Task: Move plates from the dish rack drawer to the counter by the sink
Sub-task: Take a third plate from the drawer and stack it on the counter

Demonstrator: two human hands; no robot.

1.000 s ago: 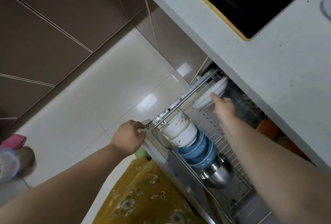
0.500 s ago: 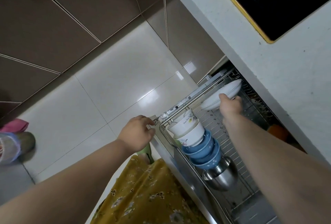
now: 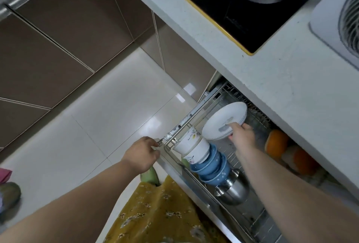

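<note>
The wire dish rack drawer [image 3: 194, 115] is pulled out under the white counter [image 3: 281, 79]. My right hand [image 3: 242, 136] grips the near rim of a white plate [image 3: 223, 120], which is tilted and lifted above the rack; a second plate may sit under it, I cannot tell. My left hand [image 3: 141, 153] pinches the front corner of the drawer frame. A row of white bowls [image 3: 192, 147], blue bowls [image 3: 211, 167] and a steel bowl [image 3: 233, 190] lies along the drawer's front rail.
A black gas hob [image 3: 242, 0] with a gold edge is set in the counter, and a white fan [image 3: 342, 19] lies to its right. Orange items [image 3: 275, 142] sit deep in the drawer. Brown cabinets [image 3: 58, 44] face it across glossy white floor tiles [image 3: 97, 126].
My right hand closed on the plate and lifted it up out of the rack, tilting its face into view. The left hand stayed on the drawer corner. The camera tilted up toward the hob.
</note>
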